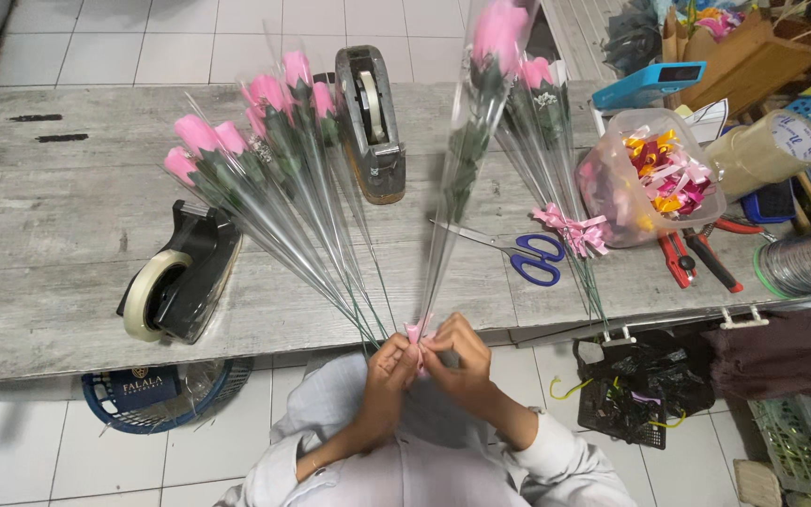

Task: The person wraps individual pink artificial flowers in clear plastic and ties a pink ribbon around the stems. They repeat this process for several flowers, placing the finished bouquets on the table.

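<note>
While both hands pinch a small pink bow (pixel 417 332) at its base, left hand (pixel 389 374) and right hand (pixel 462 361) hold the wrapped pink rose (pixel 476 103) upright above the grey table (pixel 49 207), beside blue scissors (pixel 532 255).

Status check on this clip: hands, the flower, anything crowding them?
Left hand and right hand both pinching pink bow at base of wrapped pink rose. Rose upright. Finished wrapped roses fanned just left, touching nothing.

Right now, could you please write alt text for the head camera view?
Both hands, left hand and right hand, pinch a pink ribbon onto a cellophane-wrapped pink rose. More wrapped roses, two tape dispensers and scissors lie on the grey table.
</note>
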